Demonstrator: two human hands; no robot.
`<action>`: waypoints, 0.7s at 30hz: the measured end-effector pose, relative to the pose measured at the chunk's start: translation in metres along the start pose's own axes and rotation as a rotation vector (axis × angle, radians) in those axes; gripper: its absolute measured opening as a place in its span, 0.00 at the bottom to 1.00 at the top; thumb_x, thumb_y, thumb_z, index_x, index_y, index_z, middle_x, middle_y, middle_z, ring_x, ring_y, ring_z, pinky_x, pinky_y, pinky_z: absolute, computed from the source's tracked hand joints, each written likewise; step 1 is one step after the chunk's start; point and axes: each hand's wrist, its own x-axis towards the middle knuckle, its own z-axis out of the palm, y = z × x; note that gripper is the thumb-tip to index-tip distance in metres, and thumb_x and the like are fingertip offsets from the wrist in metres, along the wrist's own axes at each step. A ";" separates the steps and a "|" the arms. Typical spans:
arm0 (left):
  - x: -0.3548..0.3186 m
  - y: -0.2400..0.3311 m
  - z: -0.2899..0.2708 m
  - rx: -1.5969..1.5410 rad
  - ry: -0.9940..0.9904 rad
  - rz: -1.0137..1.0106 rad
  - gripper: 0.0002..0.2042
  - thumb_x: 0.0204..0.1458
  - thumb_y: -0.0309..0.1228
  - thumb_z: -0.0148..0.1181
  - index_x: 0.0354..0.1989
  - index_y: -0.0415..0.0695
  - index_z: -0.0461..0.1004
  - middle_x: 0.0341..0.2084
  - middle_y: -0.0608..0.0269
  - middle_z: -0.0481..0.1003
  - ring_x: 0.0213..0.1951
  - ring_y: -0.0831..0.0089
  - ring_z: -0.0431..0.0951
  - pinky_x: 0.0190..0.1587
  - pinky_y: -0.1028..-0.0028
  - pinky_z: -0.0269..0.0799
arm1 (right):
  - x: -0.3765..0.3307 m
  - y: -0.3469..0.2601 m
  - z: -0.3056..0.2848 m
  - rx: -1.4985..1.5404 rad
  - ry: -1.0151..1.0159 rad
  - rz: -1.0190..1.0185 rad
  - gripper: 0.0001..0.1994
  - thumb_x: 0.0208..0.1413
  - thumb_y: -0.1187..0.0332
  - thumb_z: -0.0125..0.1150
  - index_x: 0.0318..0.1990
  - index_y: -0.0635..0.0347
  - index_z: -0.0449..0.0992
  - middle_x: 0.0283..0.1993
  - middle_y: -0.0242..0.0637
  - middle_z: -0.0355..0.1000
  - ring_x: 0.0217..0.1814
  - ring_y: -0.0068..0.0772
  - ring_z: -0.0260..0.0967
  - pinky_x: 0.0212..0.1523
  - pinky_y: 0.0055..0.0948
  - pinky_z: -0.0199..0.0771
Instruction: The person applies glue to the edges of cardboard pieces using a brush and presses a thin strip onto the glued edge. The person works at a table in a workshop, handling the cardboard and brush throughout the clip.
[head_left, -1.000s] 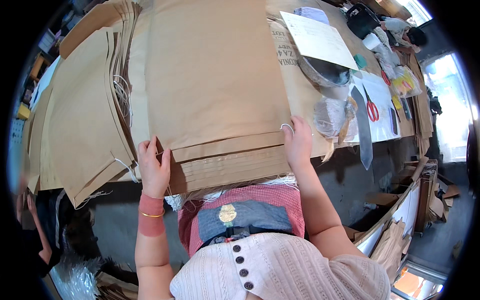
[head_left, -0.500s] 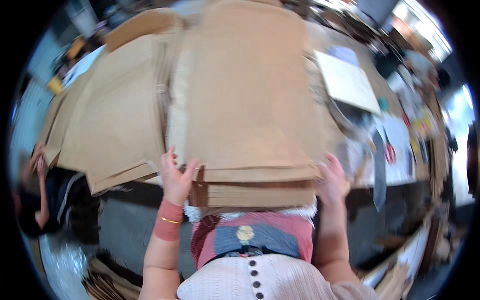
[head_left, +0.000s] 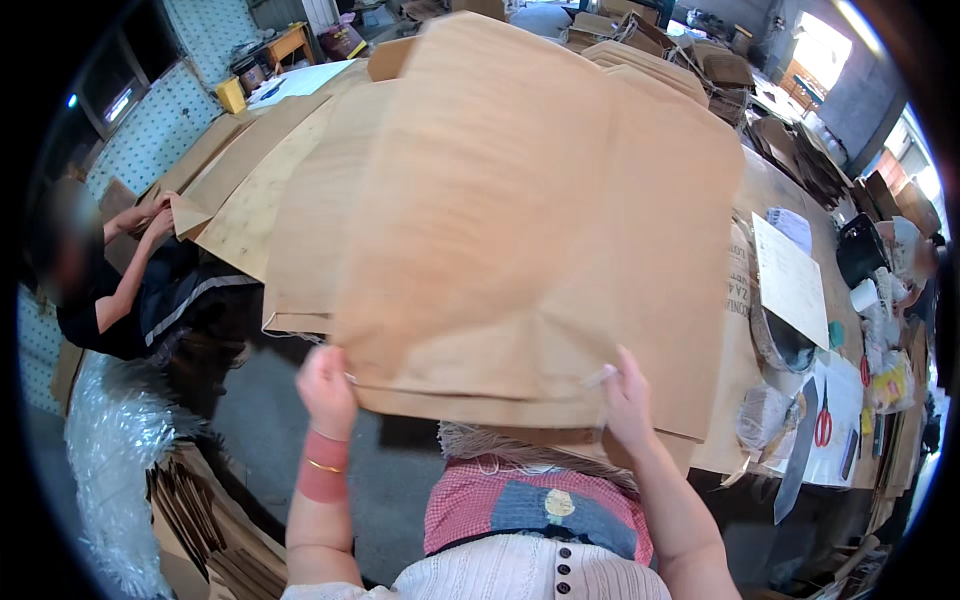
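With left hand (head_left: 328,390) and right hand (head_left: 627,405) both pinching the brown paper sheet (head_left: 500,230) near its lower corners, one should pull equally, so that it does not crease

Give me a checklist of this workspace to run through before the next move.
1. Left hand gripping the brown paper piece: ok, closed at its near edge.
2. Right hand gripping it too: ok, at the same edge.
3. Piece square on the brown stack: not ok, it sits askew, overhanging leftward.
4. Red-handled scissors and grey blade apart from the piece: ok, off to its right.
5. Piece's underside undamaged: cannot tell, it faces away.
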 end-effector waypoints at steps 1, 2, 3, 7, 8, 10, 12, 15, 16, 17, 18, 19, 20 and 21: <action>0.016 -0.029 -0.014 0.063 0.078 0.044 0.11 0.57 0.30 0.51 0.24 0.37 0.68 0.15 0.56 0.66 0.19 0.67 0.66 0.24 0.70 0.63 | 0.019 -0.002 0.025 0.095 -0.077 0.020 0.18 0.59 0.75 0.45 0.58 0.67 0.63 0.48 0.39 0.70 0.51 0.24 0.65 0.51 0.25 0.64; 0.037 -0.057 -0.023 0.121 0.151 0.081 0.12 0.58 0.31 0.50 0.24 0.37 0.68 0.15 0.55 0.66 0.19 0.69 0.65 0.24 0.70 0.63 | 0.036 -0.003 0.053 0.259 -0.106 0.042 0.19 0.59 0.75 0.45 0.58 0.66 0.63 0.48 0.39 0.70 0.50 0.25 0.65 0.51 0.25 0.65; 0.060 -0.073 -0.032 0.150 0.164 0.125 0.13 0.58 0.31 0.49 0.24 0.36 0.67 0.17 0.53 0.67 0.20 0.66 0.67 0.25 0.68 0.64 | 0.053 -0.003 0.081 0.421 -0.136 0.068 0.19 0.58 0.75 0.46 0.58 0.66 0.62 0.47 0.39 0.70 0.50 0.25 0.66 0.50 0.26 0.66; 0.163 -0.167 -0.078 0.439 0.068 0.075 0.16 0.58 0.40 0.48 0.29 0.39 0.72 0.27 0.43 0.72 0.32 0.45 0.73 0.32 0.60 0.68 | 0.116 -0.015 0.179 0.386 -0.281 0.095 0.19 0.57 0.75 0.46 0.57 0.67 0.62 0.47 0.43 0.70 0.49 0.29 0.67 0.50 0.28 0.66; 0.183 -0.194 -0.091 0.636 0.057 -0.026 0.16 0.56 0.43 0.50 0.31 0.40 0.73 0.27 0.44 0.73 0.32 0.45 0.73 0.34 0.57 0.68 | 0.119 -0.017 0.203 0.340 -0.199 0.106 0.18 0.56 0.75 0.46 0.55 0.67 0.63 0.45 0.43 0.70 0.47 0.30 0.67 0.49 0.29 0.66; 0.170 -0.138 -0.037 0.967 0.201 -0.248 0.17 0.53 0.45 0.51 0.37 0.42 0.73 0.37 0.52 0.76 0.41 0.52 0.75 0.41 0.57 0.71 | 0.120 0.002 0.217 0.166 0.017 0.151 0.16 0.56 0.75 0.46 0.53 0.68 0.64 0.42 0.44 0.70 0.43 0.31 0.67 0.47 0.30 0.67; 0.145 -0.091 -0.002 1.041 -0.071 -0.247 0.25 0.53 0.47 0.49 0.47 0.35 0.69 0.50 0.41 0.68 0.54 0.48 0.67 0.53 0.55 0.65 | 0.094 -0.008 0.211 0.079 -0.187 0.171 0.24 0.57 0.76 0.46 0.61 0.66 0.51 0.38 0.41 0.70 0.39 0.29 0.69 0.43 0.27 0.69; 0.057 -0.077 0.057 0.758 -0.246 0.131 0.34 0.56 0.48 0.47 0.62 0.33 0.54 0.62 0.35 0.52 0.64 0.43 0.49 0.66 0.53 0.41 | 0.030 -0.008 0.178 0.236 -0.481 0.155 0.31 0.57 0.76 0.48 0.66 0.65 0.43 0.32 0.37 0.69 0.34 0.26 0.68 0.39 0.23 0.69; 0.036 -0.063 0.069 0.642 -0.310 0.218 0.33 0.54 0.47 0.50 0.62 0.34 0.54 0.61 0.36 0.53 0.64 0.44 0.49 0.65 0.53 0.42 | 0.008 -0.012 0.156 0.355 -0.585 0.222 0.32 0.57 0.76 0.50 0.67 0.65 0.43 0.30 0.35 0.68 0.33 0.25 0.68 0.38 0.23 0.69; 0.026 -0.055 0.068 0.657 -0.344 0.245 0.33 0.54 0.46 0.50 0.61 0.34 0.55 0.61 0.38 0.54 0.64 0.45 0.51 0.65 0.53 0.44 | -0.010 -0.039 0.119 0.292 -0.760 0.286 0.28 0.57 0.73 0.52 0.64 0.64 0.53 0.30 0.37 0.70 0.32 0.24 0.67 0.37 0.24 0.69; 0.020 -0.046 0.072 0.652 -0.372 0.282 0.32 0.54 0.45 0.50 0.61 0.34 0.56 0.61 0.40 0.56 0.63 0.47 0.52 0.64 0.53 0.45 | -0.020 -0.041 0.089 0.205 -0.911 0.323 0.24 0.57 0.72 0.53 0.61 0.64 0.59 0.31 0.39 0.72 0.33 0.25 0.69 0.38 0.24 0.70; 0.017 -0.047 0.076 0.658 -0.336 0.333 0.31 0.54 0.44 0.50 0.60 0.34 0.57 0.60 0.43 0.57 0.63 0.48 0.54 0.64 0.53 0.46 | -0.030 -0.039 0.061 0.126 -1.064 0.360 0.21 0.57 0.70 0.54 0.58 0.64 0.65 0.32 0.40 0.74 0.34 0.26 0.70 0.38 0.25 0.71; 0.019 -0.053 0.076 0.675 -0.298 0.383 0.29 0.55 0.43 0.50 0.60 0.34 0.58 0.60 0.45 0.59 0.62 0.50 0.56 0.63 0.54 0.48 | -0.041 -0.037 0.037 0.056 -1.009 0.289 0.18 0.56 0.70 0.55 0.54 0.63 0.68 0.33 0.40 0.74 0.35 0.27 0.71 0.38 0.26 0.71; 0.022 -0.054 0.075 0.643 -0.284 0.406 0.27 0.56 0.41 0.49 0.59 0.35 0.59 0.58 0.46 0.62 0.60 0.51 0.59 0.62 0.54 0.50 | -0.051 -0.033 0.012 -0.015 -0.951 0.217 0.16 0.56 0.69 0.56 0.51 0.63 0.72 0.34 0.39 0.75 0.36 0.28 0.72 0.39 0.26 0.71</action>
